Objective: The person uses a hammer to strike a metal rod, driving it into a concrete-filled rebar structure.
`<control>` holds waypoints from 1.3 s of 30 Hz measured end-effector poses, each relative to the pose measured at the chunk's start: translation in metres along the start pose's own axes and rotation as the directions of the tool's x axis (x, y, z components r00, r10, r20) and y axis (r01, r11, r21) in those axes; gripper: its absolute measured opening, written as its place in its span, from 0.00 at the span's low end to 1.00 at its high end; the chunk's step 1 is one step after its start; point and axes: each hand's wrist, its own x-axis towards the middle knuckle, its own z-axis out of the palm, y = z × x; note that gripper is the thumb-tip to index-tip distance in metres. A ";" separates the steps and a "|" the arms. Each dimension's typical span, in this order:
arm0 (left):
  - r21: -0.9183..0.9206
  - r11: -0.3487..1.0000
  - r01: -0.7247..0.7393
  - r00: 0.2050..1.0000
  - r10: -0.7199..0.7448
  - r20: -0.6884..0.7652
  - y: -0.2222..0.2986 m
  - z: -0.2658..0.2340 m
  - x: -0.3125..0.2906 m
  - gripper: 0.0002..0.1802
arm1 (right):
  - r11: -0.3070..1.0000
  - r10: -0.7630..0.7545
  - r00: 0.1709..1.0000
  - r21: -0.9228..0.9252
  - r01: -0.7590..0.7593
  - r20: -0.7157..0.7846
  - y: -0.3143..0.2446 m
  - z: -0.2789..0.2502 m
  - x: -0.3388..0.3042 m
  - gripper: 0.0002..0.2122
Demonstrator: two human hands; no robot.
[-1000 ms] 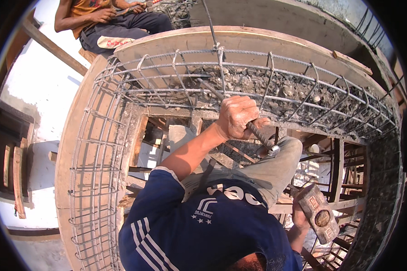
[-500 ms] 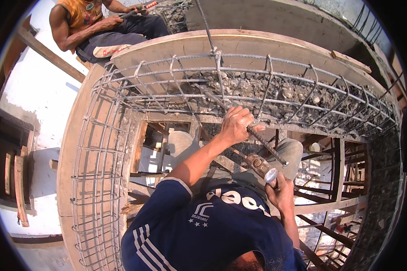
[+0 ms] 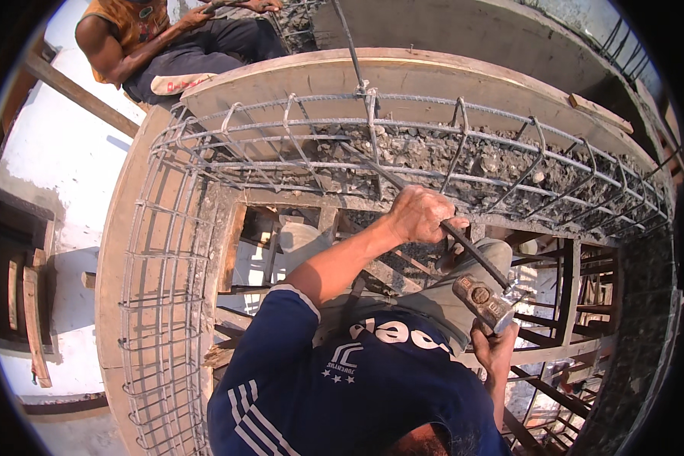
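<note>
My left hand (image 3: 422,215) is closed around a long steel rod (image 3: 479,254) that slants down to the right. Its far end (image 3: 351,149) reaches between the bars of a rebar cage (image 3: 403,167), at the rough broken concrete (image 3: 494,156). In my right hand (image 3: 495,346) is a hammer (image 3: 482,304) with a heavy, worn metal head; most of the handle is hidden. The hammer head is right beside the rod's near end, and I cannot tell whether they touch. Both hands are above my bent legs.
A board form (image 3: 296,76) runs behind the cage, which bends toward me along the left. Under my legs are timber props (image 3: 570,289) and open gaps. A co-worker (image 3: 182,45) sits at the far left holding a tool. An upright bar (image 3: 349,42) rises beyond my left hand.
My left hand and the rod's near end have shifted right and slightly down. The hammer has moved right, up beside the rod's end. The co-worker's hands have moved.
</note>
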 end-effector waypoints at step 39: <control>-0.064 0.984 0.165 0.969 -0.174 -0.176 0.003 -0.049 0.003 0.20 | 0.951 0.105 0.987 0.279 -0.136 0.122 -0.022 -0.005 0.031 0.05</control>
